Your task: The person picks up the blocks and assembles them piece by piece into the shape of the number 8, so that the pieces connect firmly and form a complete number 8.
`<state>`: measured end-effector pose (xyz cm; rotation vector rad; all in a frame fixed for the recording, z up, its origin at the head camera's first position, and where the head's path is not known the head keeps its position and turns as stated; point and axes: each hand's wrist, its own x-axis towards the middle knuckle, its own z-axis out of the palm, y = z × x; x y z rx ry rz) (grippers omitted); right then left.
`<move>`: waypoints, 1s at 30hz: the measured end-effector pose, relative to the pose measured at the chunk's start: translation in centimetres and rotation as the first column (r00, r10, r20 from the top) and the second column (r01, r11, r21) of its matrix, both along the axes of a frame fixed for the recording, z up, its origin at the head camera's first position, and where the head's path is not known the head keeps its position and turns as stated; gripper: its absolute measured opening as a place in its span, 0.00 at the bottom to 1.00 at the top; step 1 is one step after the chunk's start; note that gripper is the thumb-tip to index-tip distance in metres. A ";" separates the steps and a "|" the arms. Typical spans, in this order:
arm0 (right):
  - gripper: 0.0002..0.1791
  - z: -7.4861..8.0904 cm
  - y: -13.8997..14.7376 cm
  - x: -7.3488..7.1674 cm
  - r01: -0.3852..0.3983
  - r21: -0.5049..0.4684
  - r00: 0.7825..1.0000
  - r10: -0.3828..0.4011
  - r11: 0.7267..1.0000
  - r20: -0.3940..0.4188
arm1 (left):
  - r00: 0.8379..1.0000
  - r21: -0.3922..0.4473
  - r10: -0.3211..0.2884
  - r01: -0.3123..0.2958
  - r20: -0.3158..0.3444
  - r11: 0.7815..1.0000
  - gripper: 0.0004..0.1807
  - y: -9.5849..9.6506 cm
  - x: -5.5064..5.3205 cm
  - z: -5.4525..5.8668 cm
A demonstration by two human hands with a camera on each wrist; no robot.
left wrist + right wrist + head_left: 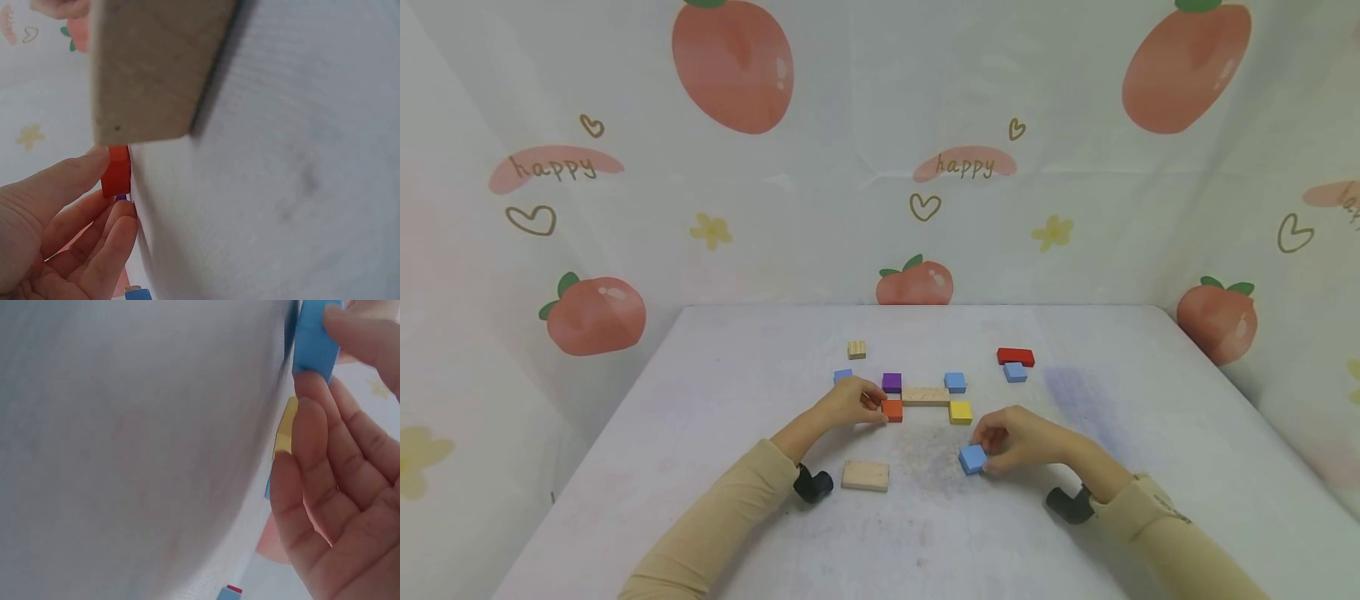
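Observation:
My left hand [852, 402] is at an orange block [892, 410], pinching it from its left side between thumb and fingers. In the left wrist view, the thumb lies along the orange block [117, 172]. A purple block [892, 382] sits just behind it, and a plain wooden bar [925, 397] runs from these two toward a yellow block [960, 412]. Nearer the front, my right hand [1024, 435] pinches a blue block [972, 459]. The right wrist view shows the thumb on one face of that blue block [315, 340] and a fingertip under its end.
A flat wooden block [866, 476] lies in front of my left hand. Another blue block [955, 382] stands behind the bar's right end. Farther back are a small wooden cube [857, 350], a partly hidden blue block [842, 376], and a red block [1016, 357] beside a blue one.

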<state>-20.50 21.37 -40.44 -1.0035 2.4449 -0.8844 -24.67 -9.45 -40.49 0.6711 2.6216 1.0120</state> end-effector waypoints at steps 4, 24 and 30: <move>0.13 0.0 -0.2 -0.2 0.063 0.022 0.997 -0.062 0.998 -0.035 | 1.000 -0.001 -0.001 0.001 0.001 1.000 0.18 0.0 0.0 0.0; 0.13 0.2 -1.6 -0.6 0.272 0.064 0.961 -0.267 0.960 -0.075 | 1.000 0.000 -0.006 0.006 -0.005 1.000 0.19 0.0 0.1 0.0; 0.14 0.2 -1.9 -0.6 0.299 0.070 0.954 -0.295 0.952 -0.063 | 1.000 -0.013 0.000 0.000 -0.006 1.000 0.18 0.0 0.1 0.0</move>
